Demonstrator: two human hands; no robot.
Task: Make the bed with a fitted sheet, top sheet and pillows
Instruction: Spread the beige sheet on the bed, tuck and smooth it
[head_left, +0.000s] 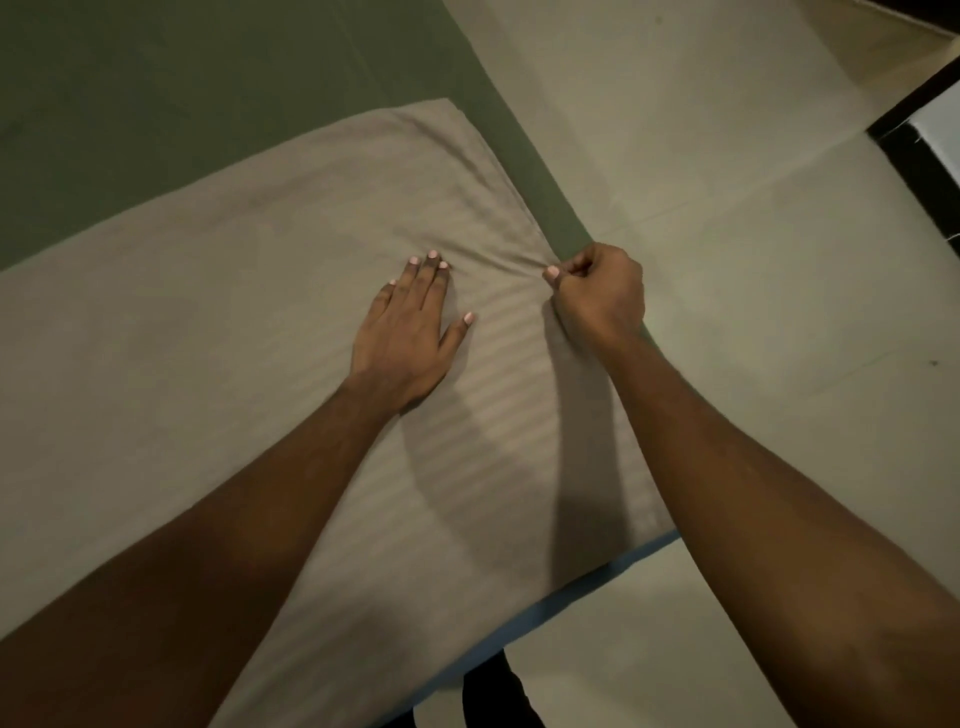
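A beige striped pillow (234, 322) lies across the near end of the bed, on a dark green sheet (156, 93). My left hand (410, 332) rests flat on the pillowcase with its fingers spread, pressing the cloth down. My right hand (602, 296) is closed in a fist on the pillow's right edge, pinching a fold of the pillowcase so that creases run from it toward the left hand. A blue edge of the bed (571, 587) shows under the pillow's near right side.
Pale tiled floor (753, 234) lies to the right of the bed. A dark piece of furniture with a white panel (930, 150) stands at the far right. My dark trouser leg (493, 691) shows at the bottom by the bed edge.
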